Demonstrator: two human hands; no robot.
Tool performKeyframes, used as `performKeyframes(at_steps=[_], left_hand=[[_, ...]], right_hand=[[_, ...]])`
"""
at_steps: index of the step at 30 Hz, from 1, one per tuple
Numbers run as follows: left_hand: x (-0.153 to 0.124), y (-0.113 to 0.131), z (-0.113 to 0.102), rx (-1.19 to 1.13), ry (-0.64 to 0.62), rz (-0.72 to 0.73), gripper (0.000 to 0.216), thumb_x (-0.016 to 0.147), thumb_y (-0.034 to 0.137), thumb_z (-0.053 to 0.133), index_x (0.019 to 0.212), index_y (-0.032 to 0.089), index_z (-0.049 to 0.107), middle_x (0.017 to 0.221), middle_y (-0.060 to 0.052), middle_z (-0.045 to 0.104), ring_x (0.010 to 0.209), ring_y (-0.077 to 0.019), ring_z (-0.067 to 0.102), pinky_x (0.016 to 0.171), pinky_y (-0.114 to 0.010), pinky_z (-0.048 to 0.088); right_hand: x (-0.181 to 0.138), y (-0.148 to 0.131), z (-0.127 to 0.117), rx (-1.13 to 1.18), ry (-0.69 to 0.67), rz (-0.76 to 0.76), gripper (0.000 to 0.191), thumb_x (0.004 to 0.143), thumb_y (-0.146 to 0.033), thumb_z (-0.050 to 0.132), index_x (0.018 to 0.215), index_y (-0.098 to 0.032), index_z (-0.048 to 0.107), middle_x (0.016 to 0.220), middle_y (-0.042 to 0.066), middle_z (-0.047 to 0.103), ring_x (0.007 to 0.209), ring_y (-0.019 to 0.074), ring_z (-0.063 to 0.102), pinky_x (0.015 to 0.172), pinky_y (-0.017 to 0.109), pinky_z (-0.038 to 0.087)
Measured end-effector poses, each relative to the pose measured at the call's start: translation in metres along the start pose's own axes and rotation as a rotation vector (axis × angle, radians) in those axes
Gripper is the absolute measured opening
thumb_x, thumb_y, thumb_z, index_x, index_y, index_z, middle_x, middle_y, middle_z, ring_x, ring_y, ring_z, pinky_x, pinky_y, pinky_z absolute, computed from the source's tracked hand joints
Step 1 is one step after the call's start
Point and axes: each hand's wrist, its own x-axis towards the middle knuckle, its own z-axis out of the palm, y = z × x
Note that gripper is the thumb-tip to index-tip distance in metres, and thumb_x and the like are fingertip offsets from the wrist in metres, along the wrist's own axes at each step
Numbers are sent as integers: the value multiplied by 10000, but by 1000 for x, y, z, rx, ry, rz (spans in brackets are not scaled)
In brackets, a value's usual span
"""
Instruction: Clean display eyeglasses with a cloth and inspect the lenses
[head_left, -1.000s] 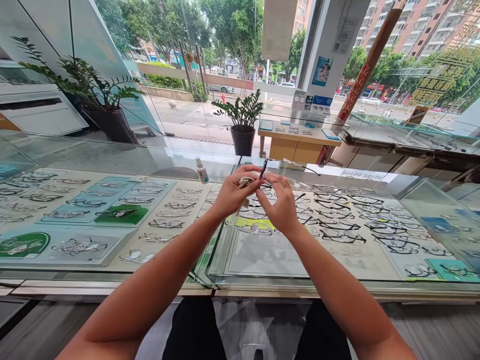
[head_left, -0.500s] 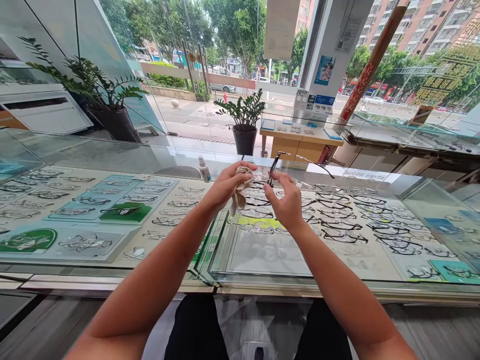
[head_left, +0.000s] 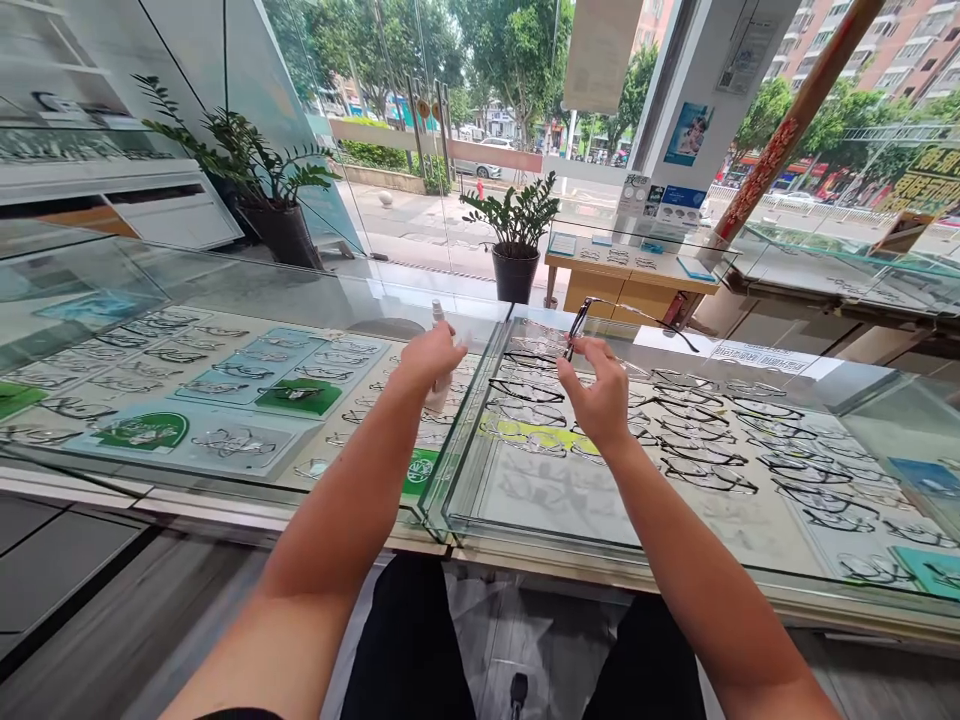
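Note:
My right hand point(head_left: 600, 390) pinches a pair of dark-framed eyeglasses point(head_left: 576, 328) by its front, with a thin temple stretching out to the right. Over the glass counter on the left, my left hand point(head_left: 431, 355) is at a small white spray bottle point(head_left: 437, 310), whose top shows just above the knuckles. A pale cleaning cloth point(head_left: 437, 394) hangs beneath the left palm. The left fingers are mostly hidden behind the hand, so whether they grip the bottle is unclear.
Beneath the glass counter point(head_left: 442, 500) lie rows of eyeglasses point(head_left: 709, 470) on both sides of a glass seam. Beyond it stand a potted plant point(head_left: 515, 265), another leaning pot point(head_left: 281, 235) and a small wooden display table point(head_left: 630, 290). My knees are below the counter's front edge.
My left hand has moved left, away from the eyeglasses to the spray bottle, carrying the cloth. My right hand still holds the eyeglasses up. The view has shifted left.

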Motion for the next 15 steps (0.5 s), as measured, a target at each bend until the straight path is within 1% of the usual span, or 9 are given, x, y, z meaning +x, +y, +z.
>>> performKeyframes(at_steps=[1,3,5,6,8,10,11,13,15], left_hand=[[-1,2,-3,66,-12,-23,424,731,388,931,1043,228,692,1064,-198,806,1174,-456,731,968,-480,524],[-3,8,-10,208,-68,-91,407,829,467,862,1113,221,706,1215,-221,798,1237,-470,726,1010,-513,545],[-4,12,-16,287,-94,-168,380,914,510,779,1135,210,705,1266,-231,783,1258,-478,722,1035,-547,561],[-4,13,-18,280,-67,-193,402,933,520,761,1164,200,692,1283,-241,771,1274,-484,714,1046,-563,566],[0,10,-18,171,74,-178,518,932,513,776,1292,175,622,1365,-265,719,1338,-483,683,1084,-581,568],[5,3,-12,-6,240,-95,666,911,462,819,1419,168,504,1467,-273,635,1416,-454,640,1150,-577,551],[9,-1,-7,-88,292,-56,715,899,428,837,1451,178,456,1498,-267,599,1454,-439,616,1187,-572,533],[15,-8,3,-210,327,-29,764,878,382,862,1466,208,405,1519,-249,566,1507,-428,575,1238,-571,495],[20,-14,11,-304,263,-57,730,877,345,860,1437,238,404,1493,-225,597,1465,-418,608,1225,-571,490]], right_hand=[[0,0,0,2,1,-7,264,1028,-391,672,1183,-216,794,1201,127,828,1157,304,772,1038,470,612],[1,2,0,11,6,-18,252,1028,-375,678,1186,-230,810,1192,114,830,1131,297,777,1027,466,616],[1,3,0,21,16,-22,241,1027,-362,680,1184,-242,820,1185,105,834,1112,293,779,1015,461,620],[1,4,1,24,22,-21,237,1026,-357,681,1181,-246,822,1190,103,836,1109,292,779,1013,460,620],[1,5,1,25,34,-17,234,1023,-350,683,1177,-245,823,1205,107,839,1108,295,777,1016,461,615],[1,5,2,24,43,-9,241,1022,-351,681,1182,-243,825,1201,109,837,1098,296,773,1011,462,612],[1,5,2,25,46,-3,244,1022,-355,680,1182,-244,826,1195,108,836,1092,296,772,1005,460,612],[1,5,2,29,46,10,242,1026,-365,670,1169,-250,828,1189,104,836,1093,296,769,1000,458,611],[1,5,2,36,38,22,238,1034,-375,656,1145,-251,827,1191,104,840,1106,299,767,1009,459,606]])
